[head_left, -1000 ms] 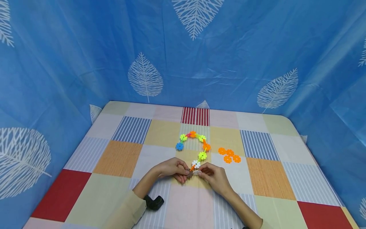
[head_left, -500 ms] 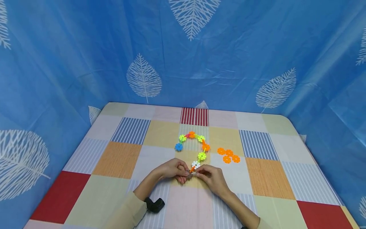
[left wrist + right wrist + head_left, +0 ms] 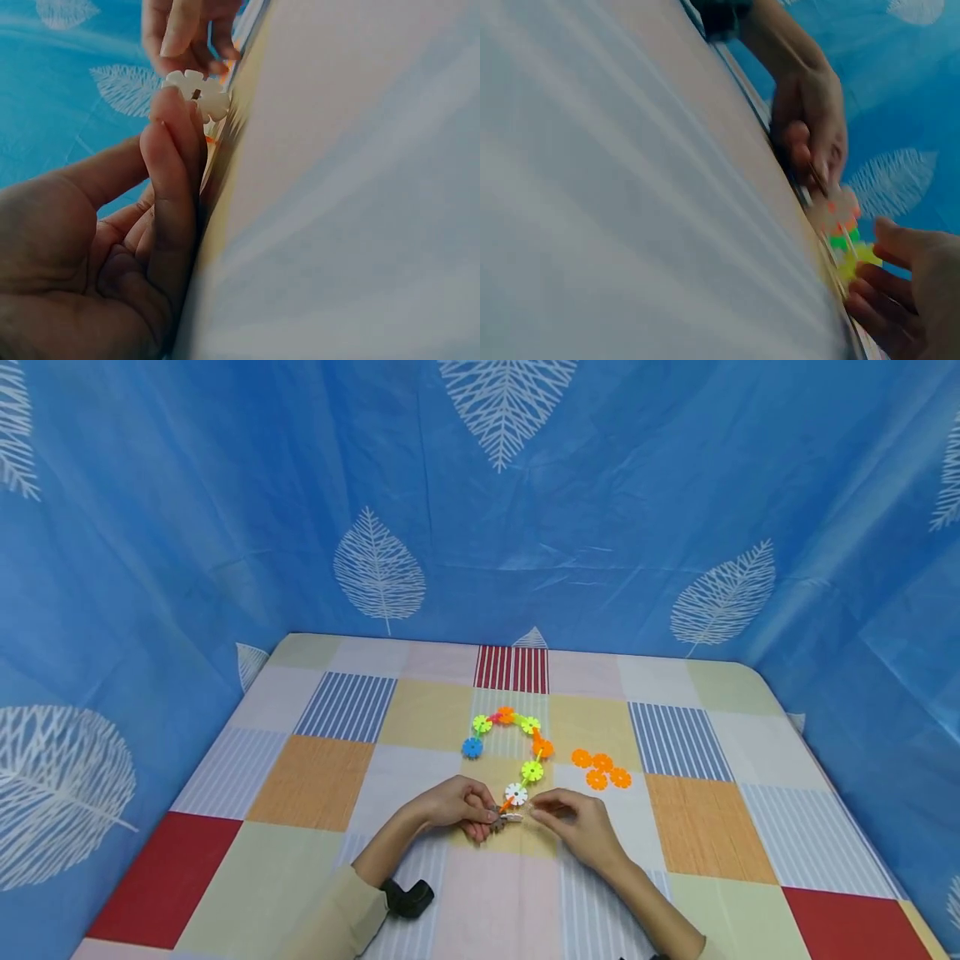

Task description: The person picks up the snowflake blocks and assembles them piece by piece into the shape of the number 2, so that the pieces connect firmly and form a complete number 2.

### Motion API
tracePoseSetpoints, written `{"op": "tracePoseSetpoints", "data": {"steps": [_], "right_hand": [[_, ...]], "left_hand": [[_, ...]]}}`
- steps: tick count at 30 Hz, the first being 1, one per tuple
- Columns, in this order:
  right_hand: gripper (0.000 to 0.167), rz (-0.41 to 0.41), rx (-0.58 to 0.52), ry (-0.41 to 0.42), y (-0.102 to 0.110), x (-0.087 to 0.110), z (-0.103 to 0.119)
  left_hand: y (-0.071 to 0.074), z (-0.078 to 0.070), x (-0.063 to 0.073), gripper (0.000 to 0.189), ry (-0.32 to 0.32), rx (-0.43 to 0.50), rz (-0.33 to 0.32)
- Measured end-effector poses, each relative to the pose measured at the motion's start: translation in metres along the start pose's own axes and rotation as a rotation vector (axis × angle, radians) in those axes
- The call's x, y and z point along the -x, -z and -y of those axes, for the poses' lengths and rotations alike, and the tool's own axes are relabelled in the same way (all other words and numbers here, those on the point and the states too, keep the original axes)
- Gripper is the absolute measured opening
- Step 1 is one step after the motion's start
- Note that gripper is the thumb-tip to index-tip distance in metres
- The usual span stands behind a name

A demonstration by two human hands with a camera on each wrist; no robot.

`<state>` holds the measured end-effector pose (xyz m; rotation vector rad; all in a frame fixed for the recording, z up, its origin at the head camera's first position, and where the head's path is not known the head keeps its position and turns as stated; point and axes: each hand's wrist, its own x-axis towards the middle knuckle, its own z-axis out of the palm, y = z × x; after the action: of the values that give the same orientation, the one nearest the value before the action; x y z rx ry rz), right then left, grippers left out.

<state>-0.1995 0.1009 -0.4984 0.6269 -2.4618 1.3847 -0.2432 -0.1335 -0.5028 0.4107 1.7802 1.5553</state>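
Note:
A chain of interlocking flower-shaped discs curves across the cloth, from a blue disc (image 3: 472,747) round through yellow-green and orange ones to a white disc (image 3: 516,793). At its near end my left hand (image 3: 459,806) pinches a grey-brown disc (image 3: 498,821) between thumb and fingers. A second white disc (image 3: 199,94) sticks out from that disc, standing on edge just beyond the left fingertips in the left wrist view. My right hand (image 3: 576,822) is just to the right of it, thumb and fingers loosely bent with nothing between them; a gap shows in the right wrist view.
Several loose orange discs (image 3: 602,762) lie in a cluster right of the chain. A black strap-like device (image 3: 408,899) is at the left wrist. The table has a patchwork cloth (image 3: 322,860), and a blue leaf-print curtain (image 3: 480,543) hangs around its back and sides.
My right hand has let go of the white disc and drawn slightly right. The white disc has gone closer against the grey-brown one. My left hand keeps its pinch in place.

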Motion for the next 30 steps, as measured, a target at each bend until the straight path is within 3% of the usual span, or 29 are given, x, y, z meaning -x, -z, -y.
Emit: {"op": "tracePoseSetpoints", "data": {"steps": [3, 5, 8, 10, 12, 14, 17, 22, 25, 30], "right_hand": [[0.017, -0.184, 0.192, -0.055, 0.024, -0.002, -0.023], [0.025, -0.229, 0.331, -0.123, 0.040, -0.001, -0.045], [0.034, -0.154, 0.494, -0.246, 0.060, 0.001, -0.055], [0.035, -0.116, 0.522, -0.285, 0.066, 0.002, -0.057], [0.030, -0.135, 0.506, -0.323, 0.068, 0.000, -0.055], [0.025, -0.162, 0.422, -0.364, 0.066, -0.003, -0.050], [0.022, -0.140, 0.152, -0.410, 0.056, -0.007, -0.037], [0.029, 0.064, -0.396, -0.520, 0.026, -0.005, -0.012], [0.032, 0.144, -0.546, -0.564, 0.011, -0.001, -0.003], [0.033, 0.182, -0.626, -0.590, -0.002, 0.005, 0.001]], "left_hand": [[0.000, 0.000, 0.000, 0.007, -0.002, 0.016, 0.001], [0.000, 0.000, -0.001, 0.007, 0.000, 0.022, -0.004], [0.001, 0.000, 0.000, 0.007, 0.007, 0.027, -0.008], [0.001, 0.000, 0.000, 0.007, 0.011, 0.030, -0.011], [0.001, 0.000, 0.000, 0.007, 0.014, 0.032, -0.013], [0.001, 0.001, 0.000, 0.007, 0.011, 0.038, -0.014], [0.000, 0.001, 0.000, 0.008, 0.011, 0.042, -0.015], [-0.001, 0.000, -0.001, 0.008, 0.020, 0.039, -0.019], [-0.001, -0.001, -0.001, 0.008, 0.024, 0.037, -0.019], [-0.001, -0.001, -0.001, 0.009, 0.030, 0.015, -0.023]]}}
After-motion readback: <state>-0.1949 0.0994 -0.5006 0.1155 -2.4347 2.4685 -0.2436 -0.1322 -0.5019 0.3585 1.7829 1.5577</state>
